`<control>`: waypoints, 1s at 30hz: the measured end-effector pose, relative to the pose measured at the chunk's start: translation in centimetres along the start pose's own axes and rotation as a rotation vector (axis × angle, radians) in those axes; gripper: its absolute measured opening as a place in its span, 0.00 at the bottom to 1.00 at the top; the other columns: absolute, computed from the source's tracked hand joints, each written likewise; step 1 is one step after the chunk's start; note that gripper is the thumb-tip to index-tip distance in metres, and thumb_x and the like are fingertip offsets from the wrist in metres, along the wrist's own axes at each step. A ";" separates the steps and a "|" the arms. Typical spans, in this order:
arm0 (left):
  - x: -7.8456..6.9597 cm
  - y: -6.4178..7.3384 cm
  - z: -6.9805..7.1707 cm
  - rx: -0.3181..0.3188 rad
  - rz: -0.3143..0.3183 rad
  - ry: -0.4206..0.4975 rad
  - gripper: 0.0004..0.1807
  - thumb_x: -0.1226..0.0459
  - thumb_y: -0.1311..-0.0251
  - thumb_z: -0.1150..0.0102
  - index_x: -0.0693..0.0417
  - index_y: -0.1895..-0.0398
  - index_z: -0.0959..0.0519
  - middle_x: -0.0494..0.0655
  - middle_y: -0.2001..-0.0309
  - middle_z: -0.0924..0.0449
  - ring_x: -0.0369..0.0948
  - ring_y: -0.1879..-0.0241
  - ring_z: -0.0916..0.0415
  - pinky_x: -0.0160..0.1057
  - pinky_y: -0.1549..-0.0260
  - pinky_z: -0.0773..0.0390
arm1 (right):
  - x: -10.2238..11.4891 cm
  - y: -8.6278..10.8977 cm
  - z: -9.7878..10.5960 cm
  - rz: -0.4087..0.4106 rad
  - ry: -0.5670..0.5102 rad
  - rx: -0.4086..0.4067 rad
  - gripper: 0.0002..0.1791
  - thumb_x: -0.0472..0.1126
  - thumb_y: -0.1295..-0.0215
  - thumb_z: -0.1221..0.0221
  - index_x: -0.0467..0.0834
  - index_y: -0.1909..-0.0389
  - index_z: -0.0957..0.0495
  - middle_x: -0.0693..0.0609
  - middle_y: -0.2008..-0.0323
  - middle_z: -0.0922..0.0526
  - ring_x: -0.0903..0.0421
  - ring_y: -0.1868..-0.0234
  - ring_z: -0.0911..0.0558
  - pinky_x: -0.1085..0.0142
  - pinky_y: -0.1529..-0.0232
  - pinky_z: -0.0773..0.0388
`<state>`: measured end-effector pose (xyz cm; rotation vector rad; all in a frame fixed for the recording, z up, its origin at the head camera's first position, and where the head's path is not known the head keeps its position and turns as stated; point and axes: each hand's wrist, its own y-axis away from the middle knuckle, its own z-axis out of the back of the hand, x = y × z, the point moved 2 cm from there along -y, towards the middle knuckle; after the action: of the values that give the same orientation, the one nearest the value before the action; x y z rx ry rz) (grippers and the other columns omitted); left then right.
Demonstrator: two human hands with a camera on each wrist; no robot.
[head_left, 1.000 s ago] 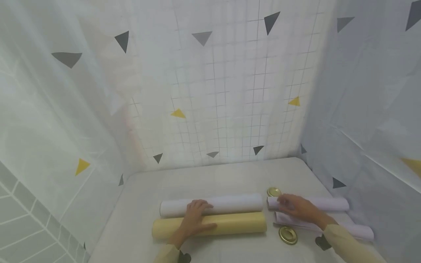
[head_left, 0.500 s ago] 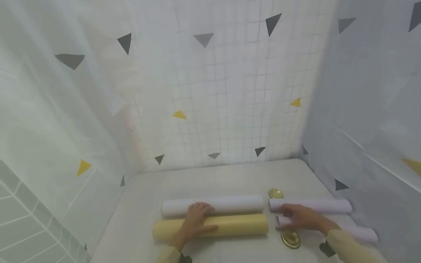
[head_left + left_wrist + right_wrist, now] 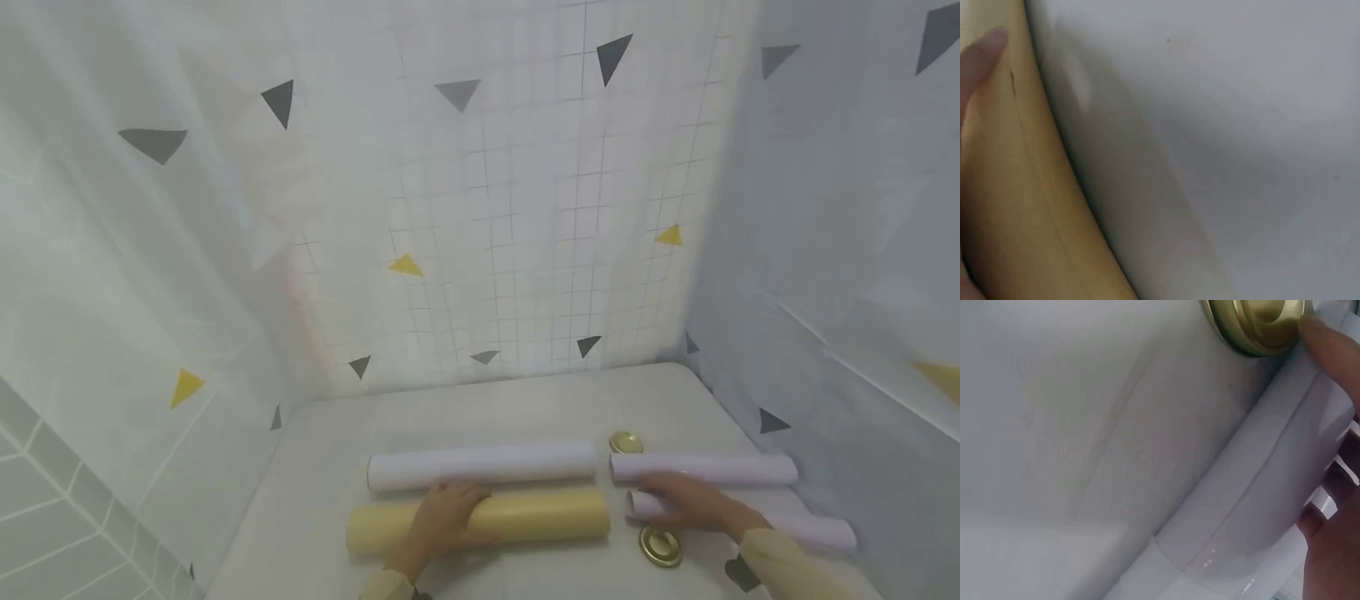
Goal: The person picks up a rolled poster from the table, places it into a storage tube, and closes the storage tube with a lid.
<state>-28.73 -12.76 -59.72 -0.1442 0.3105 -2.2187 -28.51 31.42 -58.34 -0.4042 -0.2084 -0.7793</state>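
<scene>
My left hand lies across the thick yellow tube in the head view, fingers over its far side and thumb on its near side. The left wrist view shows the thumb against the tube's yellow surface. Behind it lies a white roll. My right hand grips the nearer of two thinner white rolls. In the right wrist view, the thumb lies along this roll, its tip beside a gold round lid.
The farther thin white roll lies just beyond my right hand. One gold lid is behind its left end; another gold lid lies in front of the nearer roll. Patterned sheeting rises behind the white tabletop.
My right hand has come down from the farther thin roll to the nearer one. My left hand's fingers have drawn back from the white roll onto the yellow tube.
</scene>
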 end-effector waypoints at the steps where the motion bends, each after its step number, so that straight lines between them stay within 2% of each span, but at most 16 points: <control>1: 0.0 0.0 0.0 0.000 -0.004 -0.011 0.41 0.24 0.50 0.42 0.38 0.41 0.20 0.33 0.44 0.14 0.36 0.44 0.19 0.48 0.43 0.24 | 0.1 -0.1 -0.1 -0.001 0.009 -0.010 0.26 0.52 0.43 0.26 0.42 0.48 0.18 0.48 0.52 0.12 0.51 0.51 0.14 0.54 0.50 0.17; 4: -0.2 0.0 0.1 0.032 -0.008 -0.032 0.43 0.25 0.53 0.38 0.38 0.40 0.21 0.33 0.44 0.14 0.35 0.45 0.18 0.45 0.42 0.24 | 0.2 -0.3 -0.3 -0.028 0.010 -0.021 0.26 0.52 0.39 0.29 0.43 0.45 0.18 0.49 0.50 0.11 0.50 0.50 0.13 0.53 0.49 0.17; 7: -0.3 0.0 0.1 0.076 0.004 -0.023 0.44 0.26 0.55 0.35 0.39 0.38 0.22 0.32 0.44 0.14 0.35 0.45 0.18 0.43 0.42 0.24 | 0.3 -0.4 -0.5 -0.077 0.003 -0.020 0.27 0.55 0.37 0.31 0.46 0.42 0.19 0.52 0.49 0.11 0.54 0.50 0.13 0.55 0.49 0.16; 9: -0.4 0.1 0.1 0.093 0.016 -0.007 0.44 0.26 0.55 0.34 0.38 0.37 0.22 0.32 0.44 0.14 0.35 0.45 0.18 0.42 0.41 0.24 | 0.2 -0.6 -0.6 -0.113 -0.012 -0.013 0.27 0.57 0.36 0.32 0.48 0.41 0.20 0.56 0.50 0.11 0.60 0.53 0.13 0.58 0.51 0.15; 12: -0.4 0.1 0.2 0.085 0.024 0.017 0.43 0.28 0.56 0.32 0.38 0.39 0.21 0.32 0.45 0.13 0.36 0.45 0.17 0.41 0.43 0.22 | 0.1 -0.9 -0.7 -0.140 -0.033 0.000 0.26 0.57 0.35 0.33 0.51 0.40 0.22 0.58 0.53 0.12 0.68 0.58 0.16 0.62 0.57 0.16; 15: -0.4 0.0 0.3 0.066 0.031 0.029 0.41 0.30 0.58 0.30 0.37 0.40 0.20 0.31 0.46 0.12 0.36 0.47 0.16 0.38 0.46 0.21 | 0.1 -1.1 -0.7 -0.128 -0.021 -0.004 0.25 0.55 0.34 0.33 0.50 0.40 0.23 0.56 0.53 0.12 0.68 0.59 0.16 0.62 0.58 0.16; 20: -0.2 -0.1 0.1 0.064 0.044 0.035 0.41 0.31 0.59 0.28 0.37 0.41 0.20 0.31 0.47 0.12 0.35 0.48 0.15 0.37 0.47 0.20 | 0.7 -1.5 -0.8 -0.055 0.004 -0.034 0.26 0.51 0.34 0.33 0.44 0.40 0.22 0.50 0.48 0.12 0.55 0.52 0.13 0.56 0.51 0.15; 23: -0.1 -0.1 -0.2 0.059 0.045 0.029 0.40 0.32 0.59 0.28 0.38 0.42 0.20 0.31 0.48 0.12 0.36 0.49 0.15 0.38 0.47 0.20 | 1.2 -1.8 -1.0 -0.022 -0.006 -0.031 0.26 0.50 0.33 0.33 0.43 0.39 0.22 0.49 0.46 0.13 0.50 0.48 0.13 0.55 0.48 0.16; 27: 0.0 -0.1 -0.5 0.031 0.045 0.037 0.40 0.32 0.59 0.28 0.37 0.42 0.20 0.31 0.49 0.12 0.35 0.51 0.15 0.38 0.50 0.19 | 1.2 -2.4 -1.3 -0.035 -0.006 -0.008 0.25 0.54 0.32 0.35 0.47 0.40 0.22 0.54 0.48 0.13 0.55 0.49 0.14 0.55 0.47 0.16; 30: -0.2 0.1 -0.6 0.032 0.053 0.056 0.41 0.32 0.59 0.28 0.37 0.41 0.21 0.30 0.49 0.12 0.35 0.51 0.15 0.38 0.50 0.20 | 1.2 -2.5 -1.9 -0.034 0.005 -0.007 0.23 0.55 0.32 0.36 0.49 0.40 0.22 0.58 0.49 0.13 0.57 0.49 0.14 0.55 0.47 0.16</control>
<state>-28.68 -12.60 -60.31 -0.0565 0.3059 -2.1770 -29.37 28.26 -58.96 -0.4056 -0.2081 -0.8143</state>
